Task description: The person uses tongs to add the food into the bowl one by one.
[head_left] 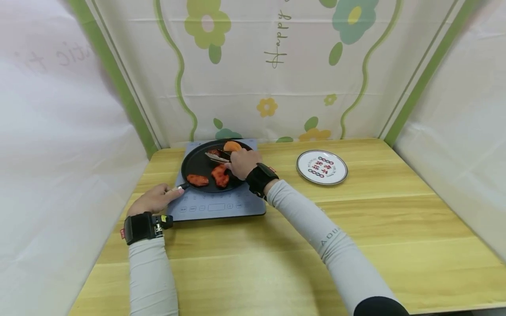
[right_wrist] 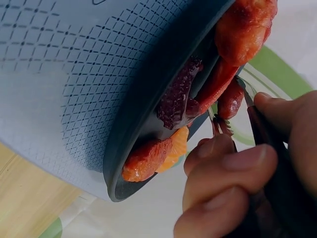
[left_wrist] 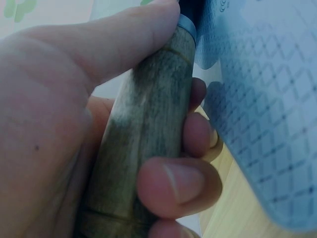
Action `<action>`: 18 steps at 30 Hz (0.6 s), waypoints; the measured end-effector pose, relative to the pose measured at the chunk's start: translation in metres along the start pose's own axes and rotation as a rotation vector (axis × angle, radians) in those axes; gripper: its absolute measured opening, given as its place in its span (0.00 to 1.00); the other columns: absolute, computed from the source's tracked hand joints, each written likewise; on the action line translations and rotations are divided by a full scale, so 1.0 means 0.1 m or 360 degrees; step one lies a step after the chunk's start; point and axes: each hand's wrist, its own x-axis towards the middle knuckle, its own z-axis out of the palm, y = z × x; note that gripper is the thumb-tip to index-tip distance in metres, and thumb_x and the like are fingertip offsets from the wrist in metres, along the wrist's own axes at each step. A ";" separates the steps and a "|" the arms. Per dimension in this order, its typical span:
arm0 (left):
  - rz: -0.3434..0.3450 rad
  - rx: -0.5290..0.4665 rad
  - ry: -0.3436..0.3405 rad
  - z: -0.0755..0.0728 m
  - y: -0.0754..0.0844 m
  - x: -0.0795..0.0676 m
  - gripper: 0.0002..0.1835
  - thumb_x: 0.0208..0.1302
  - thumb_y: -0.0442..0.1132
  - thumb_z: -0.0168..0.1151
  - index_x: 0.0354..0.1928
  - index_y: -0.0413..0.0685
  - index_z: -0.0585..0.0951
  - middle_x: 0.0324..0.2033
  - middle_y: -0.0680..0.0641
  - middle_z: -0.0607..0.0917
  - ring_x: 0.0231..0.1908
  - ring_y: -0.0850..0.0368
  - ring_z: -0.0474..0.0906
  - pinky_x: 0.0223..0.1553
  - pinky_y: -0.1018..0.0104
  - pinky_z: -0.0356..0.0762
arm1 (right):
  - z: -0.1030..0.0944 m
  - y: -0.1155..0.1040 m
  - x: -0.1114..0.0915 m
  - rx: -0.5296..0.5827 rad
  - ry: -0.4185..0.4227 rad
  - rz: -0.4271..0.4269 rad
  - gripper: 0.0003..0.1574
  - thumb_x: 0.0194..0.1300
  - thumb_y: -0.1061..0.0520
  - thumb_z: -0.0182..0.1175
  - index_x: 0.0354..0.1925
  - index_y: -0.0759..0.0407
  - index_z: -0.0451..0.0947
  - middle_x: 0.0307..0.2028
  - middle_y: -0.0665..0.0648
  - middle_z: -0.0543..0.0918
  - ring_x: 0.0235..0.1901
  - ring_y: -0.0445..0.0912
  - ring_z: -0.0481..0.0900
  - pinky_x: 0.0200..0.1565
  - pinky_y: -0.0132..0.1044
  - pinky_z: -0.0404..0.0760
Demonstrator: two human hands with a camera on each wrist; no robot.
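Observation:
My left hand (head_left: 154, 199) grips the wooden handle (left_wrist: 148, 99) of a round black frying pan (head_left: 193, 164), thumb along its top and fingers curled beneath. Over the pan, my right hand (head_left: 243, 163) holds tongs (head_left: 216, 157) with dark handles and metal tips. In the right wrist view the tips stand on either side of a small reddish-brown piece of food (right_wrist: 230, 99); whether they squeeze it I cannot tell. Red glazed meat pieces (head_left: 220, 175), a dark purple piece (right_wrist: 178, 96) and an orange piece (head_left: 232, 146) lie in the pan.
The pan stands on a flat grey induction cooker (head_left: 217, 211) with touch keys along its front. A white plate (head_left: 322, 167) with red print lies to the right on the wooden table (head_left: 253, 263). Patterned cloth (head_left: 245, 79) hangs behind, with white sheets at both sides.

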 end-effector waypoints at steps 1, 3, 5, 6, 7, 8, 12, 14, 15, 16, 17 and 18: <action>0.0003 -0.0001 -0.0001 0.00 0.00 0.00 0.30 0.66 0.66 0.49 0.36 0.42 0.68 0.28 0.47 0.67 0.30 0.52 0.66 0.29 0.62 0.62 | 0.01 0.00 0.01 0.0015 -0.0025 0.0007 0.28 0.70 0.36 0.49 0.20 0.49 0.72 0.16 0.50 0.66 0.19 0.45 0.72 0.20 0.37 0.67; 0.0012 0.0003 -0.0002 0.00 0.00 0.00 0.30 0.66 0.66 0.49 0.36 0.42 0.68 0.28 0.47 0.67 0.30 0.52 0.66 0.29 0.62 0.62 | 0.02 0.00 0.04 0.0047 -0.0057 0.0019 0.27 0.70 0.36 0.49 0.21 0.49 0.73 0.17 0.51 0.67 0.20 0.46 0.72 0.22 0.38 0.68; 0.0014 -0.0005 -0.0006 0.00 0.01 0.00 0.29 0.67 0.66 0.49 0.36 0.42 0.68 0.28 0.47 0.68 0.30 0.52 0.66 0.29 0.62 0.62 | 0.03 0.00 0.06 0.0058 -0.0077 0.0023 0.27 0.70 0.36 0.50 0.21 0.50 0.72 0.17 0.51 0.65 0.20 0.46 0.73 0.22 0.38 0.68; 0.0015 -0.0005 -0.0007 0.00 0.01 0.00 0.29 0.67 0.65 0.49 0.36 0.42 0.68 0.28 0.47 0.68 0.31 0.52 0.66 0.30 0.62 0.62 | 0.03 0.00 0.07 0.0062 -0.0081 0.0024 0.27 0.70 0.36 0.50 0.21 0.50 0.72 0.17 0.51 0.65 0.20 0.46 0.73 0.22 0.38 0.68; 0.0010 -0.0003 -0.0007 -0.01 0.01 0.00 0.29 0.67 0.66 0.48 0.37 0.42 0.68 0.29 0.47 0.68 0.31 0.52 0.67 0.30 0.62 0.63 | 0.03 0.00 0.08 0.0068 -0.0085 0.0026 0.27 0.70 0.36 0.50 0.21 0.50 0.72 0.17 0.50 0.64 0.19 0.46 0.72 0.22 0.38 0.67; 0.0004 0.0002 -0.0006 -0.01 0.02 0.00 0.30 0.67 0.66 0.48 0.37 0.42 0.68 0.29 0.47 0.68 0.31 0.52 0.67 0.30 0.62 0.63 | 0.04 -0.01 0.08 0.0068 -0.0088 0.0027 0.27 0.70 0.36 0.50 0.21 0.49 0.71 0.16 0.50 0.64 0.19 0.46 0.72 0.22 0.38 0.67; -0.0009 0.0013 -0.0002 -0.01 0.02 0.00 0.30 0.66 0.66 0.48 0.37 0.42 0.68 0.29 0.47 0.68 0.31 0.51 0.67 0.30 0.61 0.63 | 0.03 -0.02 0.09 0.0072 -0.0093 0.0034 0.26 0.70 0.36 0.49 0.22 0.50 0.71 0.17 0.50 0.63 0.19 0.46 0.72 0.22 0.37 0.66; -0.0005 0.0015 -0.0001 -0.02 0.02 -0.01 0.30 0.66 0.66 0.48 0.37 0.42 0.68 0.29 0.46 0.68 0.31 0.51 0.67 0.30 0.61 0.63 | 0.02 -0.03 0.09 0.0069 -0.0098 0.0037 0.26 0.70 0.36 0.49 0.23 0.50 0.72 0.17 0.50 0.64 0.20 0.47 0.72 0.23 0.38 0.66; -0.0003 0.0015 0.0000 -0.02 0.02 0.00 0.30 0.67 0.66 0.48 0.37 0.42 0.69 0.29 0.46 0.68 0.31 0.51 0.67 0.30 0.61 0.63 | 0.02 -0.04 0.09 0.0066 -0.0102 0.0040 0.26 0.70 0.36 0.49 0.23 0.50 0.72 0.17 0.50 0.64 0.20 0.47 0.72 0.23 0.38 0.66; -0.0002 0.0017 0.0001 -0.02 0.02 -0.01 0.30 0.67 0.66 0.48 0.37 0.42 0.69 0.29 0.47 0.67 0.31 0.51 0.67 0.30 0.61 0.63 | 0.02 -0.04 0.10 0.0059 -0.0108 0.0044 0.26 0.70 0.36 0.49 0.23 0.49 0.72 0.17 0.50 0.65 0.20 0.47 0.72 0.23 0.38 0.66; -0.0002 0.0018 0.0001 -0.02 0.02 -0.01 0.30 0.67 0.66 0.48 0.37 0.42 0.69 0.29 0.47 0.68 0.31 0.52 0.67 0.30 0.62 0.63 | 0.02 -0.05 0.10 0.0053 -0.0115 0.0043 0.26 0.70 0.36 0.49 0.23 0.49 0.73 0.17 0.50 0.65 0.20 0.46 0.73 0.23 0.38 0.67; 0.0000 0.0018 -0.0002 -0.02 0.02 -0.01 0.30 0.67 0.66 0.48 0.37 0.42 0.69 0.29 0.47 0.68 0.31 0.51 0.67 0.30 0.61 0.63 | 0.02 -0.05 0.10 0.0045 -0.0122 0.0043 0.26 0.70 0.36 0.49 0.23 0.49 0.73 0.17 0.50 0.65 0.20 0.46 0.73 0.22 0.38 0.67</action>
